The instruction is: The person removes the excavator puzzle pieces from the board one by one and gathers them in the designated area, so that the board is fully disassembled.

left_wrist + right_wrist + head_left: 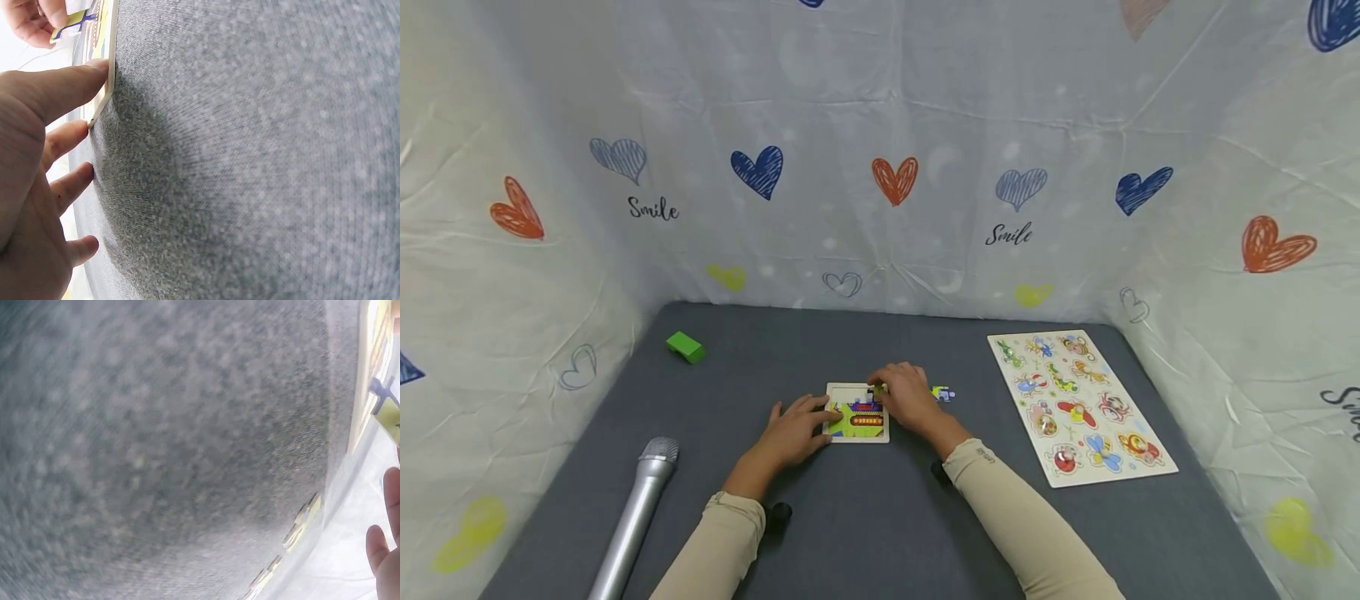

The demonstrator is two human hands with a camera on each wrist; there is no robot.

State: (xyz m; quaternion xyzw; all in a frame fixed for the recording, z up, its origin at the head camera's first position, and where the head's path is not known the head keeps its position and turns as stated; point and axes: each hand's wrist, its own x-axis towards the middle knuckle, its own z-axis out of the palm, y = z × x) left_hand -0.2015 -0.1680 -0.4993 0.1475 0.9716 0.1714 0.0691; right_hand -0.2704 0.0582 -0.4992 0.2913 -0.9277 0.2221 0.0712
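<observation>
A small jigsaw puzzle board [859, 441] with a pale frame and a colourful vehicle picture lies mid-table. My left hand [792, 435] rests at its left side, the thumb on the board and the other fingers spread near the edge, as the left wrist view shows. My right hand [908, 400] pinches a yellow-green and purple puzzle piece [70, 25] over the board's upper right. That piece [388, 414] appears tilted above the frame in the right wrist view. Just right of the right hand lie loose puzzle pieces [943, 393], partly hidden by it.
At the right lies a large white board with animal and insect pictures [1032, 433]. A green block [686, 347] sits at the far left. A silver microphone [638, 508] lies near the left front. Heart-patterned cloth [850, 233] encloses the grey table [880, 533].
</observation>
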